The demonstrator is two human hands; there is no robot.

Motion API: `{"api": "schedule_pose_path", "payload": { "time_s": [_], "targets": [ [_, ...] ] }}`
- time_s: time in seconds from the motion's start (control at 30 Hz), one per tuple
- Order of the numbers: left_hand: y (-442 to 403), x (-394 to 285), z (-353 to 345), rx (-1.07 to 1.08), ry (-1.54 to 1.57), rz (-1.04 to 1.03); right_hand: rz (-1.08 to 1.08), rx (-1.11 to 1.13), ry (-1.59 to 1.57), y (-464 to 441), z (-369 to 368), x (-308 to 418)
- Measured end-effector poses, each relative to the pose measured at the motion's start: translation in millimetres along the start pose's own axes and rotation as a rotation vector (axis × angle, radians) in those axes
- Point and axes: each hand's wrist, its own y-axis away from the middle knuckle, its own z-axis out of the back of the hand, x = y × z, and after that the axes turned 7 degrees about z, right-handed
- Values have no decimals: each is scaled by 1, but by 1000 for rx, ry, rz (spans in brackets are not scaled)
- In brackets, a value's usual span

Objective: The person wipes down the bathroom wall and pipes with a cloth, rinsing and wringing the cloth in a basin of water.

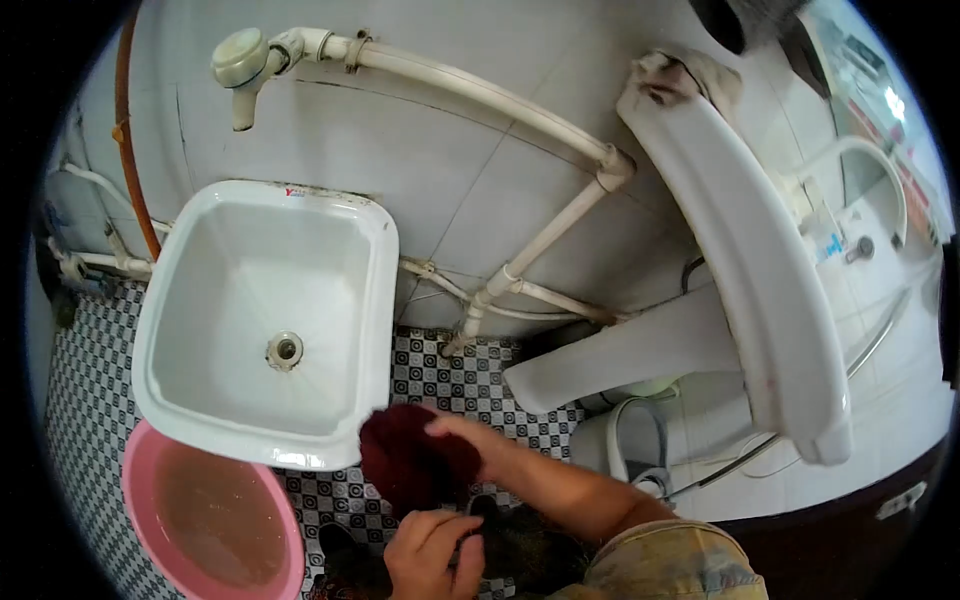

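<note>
A dark red cloth (410,455) hangs bunched in my right hand (475,440), whose thumb lies over its upper right side. The cloth is beside the front right corner of the white sink (375,300); I cannot tell whether they touch. Just below the cloth is my left hand (435,555), its fingers half curled and the thumb apart from them. No object shows in that gap. The fingers of my right hand behind the cloth are hidden.
A pink basin (290,530) of murky brown water stands on the patterned floor, partly under the sink. A tap (242,70) on a white pipe (480,88) juts from the wall. At right stands a pedestal washbasin (770,290) with a grey rag (700,75) on its end.
</note>
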Motion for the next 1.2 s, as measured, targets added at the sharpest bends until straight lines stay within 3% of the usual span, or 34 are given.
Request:
{"api": "schedule_pose_path", "payload": {
  "time_s": [0.03,0.1,0.17,0.23,0.27,0.33,0.4,0.43,0.53,0.57,0.6,0.67,0.8,0.87,0.93,1.0,1.07,1.2],
  "targets": [
    [-21,-32,18,-266,221,56,43,-64,31,8,-3,0],
    [-35,-29,19,-352,244,49,-59,-271,-68,43,25,-20],
    [-41,-13,8,-440,283,53,-335,-574,-101,77,17,-22],
    [-48,-2,3,-458,287,47,-514,-686,6,102,15,-38],
    [-50,2,2,-493,267,47,-431,-512,-18,117,19,-54],
    [-51,26,-3,-531,271,91,-487,-432,348,136,-7,-61],
    [-44,36,-1,-588,276,135,-566,-213,473,149,-68,-29],
    [-39,39,0,-633,253,181,-488,-37,466,164,-71,-31],
    [-38,4,24,-635,203,254,-457,76,523,190,-111,-5],
    [-44,-11,35,-635,191,201,-389,109,481,194,-143,22],
    [-52,-25,47,-635,177,146,-453,137,446,196,-159,43],
    [-75,-67,72,-561,231,196,-307,145,537,199,-203,84],
    [-152,-148,117,-575,297,-90,-286,-58,312,221,-267,159],
    [-188,-196,134,-438,318,-148,-201,-128,261,240,-280,182],
    [-227,-242,143,-306,289,-349,-100,-245,261,257,-287,204],
    [-254,-290,147,-39,322,-373,11,-333,343,267,-297,232],
    [-284,-306,132,66,304,-504,172,-375,348,276,-294,254],
    [-321,-313,126,55,293,-448,499,-657,453,279,-278,294]
  ]
}}
